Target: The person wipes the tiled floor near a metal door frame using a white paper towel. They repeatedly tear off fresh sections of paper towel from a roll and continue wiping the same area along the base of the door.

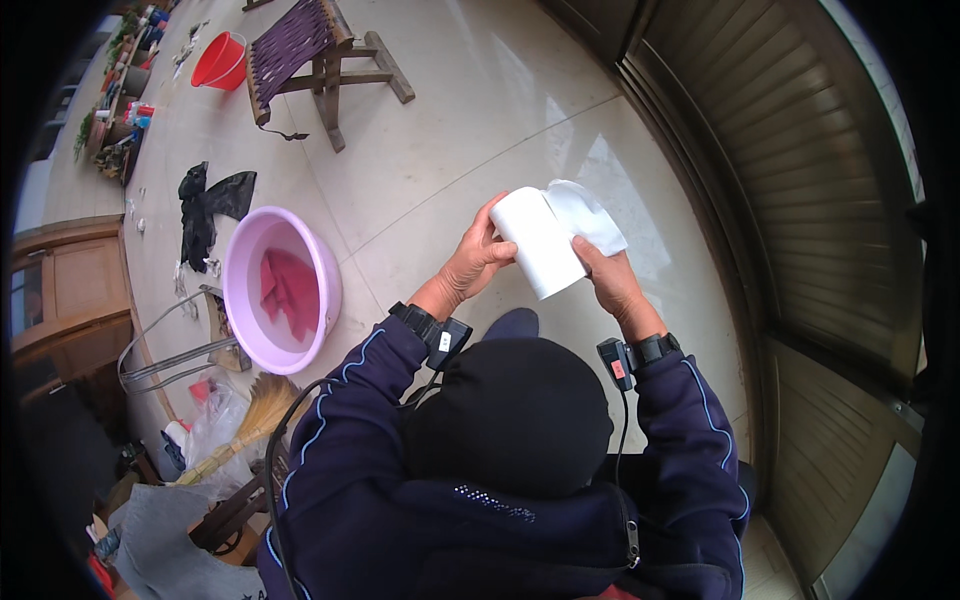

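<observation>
A white paper roll (pixel 538 244) is held out in front of me over the tiled floor, tilted in the air. My left hand (pixel 475 253) grips its left end, with the thumb lying on the near side. At the other side, my right hand (pixel 609 274) pinches the loose sheet (pixel 589 217), which hangs off the roll to the right. The thumb of that hand lies on the sheet close to the roll's edge. Fingers of both hands are partly hidden behind the paper.
A lilac basin (pixel 330 300) with water and a red cloth (pixel 289 289) stands to the left. Beyond are a folding stool (pixel 330 75), a red bucket (pixel 221 64) and a black plastic bag (pixel 201 214). A straw broom (pixel 247 427) lies lower left. Slatted doors (pixel 735 150) line the right.
</observation>
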Available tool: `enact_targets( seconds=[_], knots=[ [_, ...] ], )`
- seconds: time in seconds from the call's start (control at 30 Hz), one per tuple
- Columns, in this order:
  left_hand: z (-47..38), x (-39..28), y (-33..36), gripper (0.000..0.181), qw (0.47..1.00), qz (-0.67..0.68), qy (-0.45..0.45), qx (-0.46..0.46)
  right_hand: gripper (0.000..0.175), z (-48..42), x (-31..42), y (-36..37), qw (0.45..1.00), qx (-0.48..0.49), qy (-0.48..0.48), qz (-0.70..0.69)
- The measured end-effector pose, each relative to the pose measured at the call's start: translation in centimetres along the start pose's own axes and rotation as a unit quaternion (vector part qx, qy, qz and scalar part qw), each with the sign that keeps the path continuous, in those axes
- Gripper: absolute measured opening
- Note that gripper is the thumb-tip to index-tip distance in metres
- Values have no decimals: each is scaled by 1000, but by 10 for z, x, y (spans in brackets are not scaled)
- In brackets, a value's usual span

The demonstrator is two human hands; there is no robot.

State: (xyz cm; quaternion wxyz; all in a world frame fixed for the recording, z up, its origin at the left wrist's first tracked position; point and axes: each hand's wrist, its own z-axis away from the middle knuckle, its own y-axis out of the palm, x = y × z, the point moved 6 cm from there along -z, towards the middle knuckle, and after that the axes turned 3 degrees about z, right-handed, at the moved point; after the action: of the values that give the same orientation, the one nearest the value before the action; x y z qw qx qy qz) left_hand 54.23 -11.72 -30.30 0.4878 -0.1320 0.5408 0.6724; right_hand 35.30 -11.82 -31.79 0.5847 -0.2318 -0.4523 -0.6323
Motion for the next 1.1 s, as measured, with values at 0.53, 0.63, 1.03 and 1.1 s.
enact_targets(
  seconds=[0.53, 0.63, 1.03, 1.1],
  knots=[
    [-1, 44, -54, 103, 959, 276, -61, -8, 40, 28, 95, -38, 921, -6, -167, -353],
    [-3, 40, -56, 102, 969, 242, -35, -20, 40, 29, 111, -69, 886, 3, -193, -422],
    [-6, -6, -45, 99, 989, 149, 4, 28, 35, 36, 85, -154, 933, -247, -37, 260],
    [-2, -7, -42, 98, 992, 125, -22, 17, 61, 38, 88, -132, 811, -128, 56, 567]
  ],
)
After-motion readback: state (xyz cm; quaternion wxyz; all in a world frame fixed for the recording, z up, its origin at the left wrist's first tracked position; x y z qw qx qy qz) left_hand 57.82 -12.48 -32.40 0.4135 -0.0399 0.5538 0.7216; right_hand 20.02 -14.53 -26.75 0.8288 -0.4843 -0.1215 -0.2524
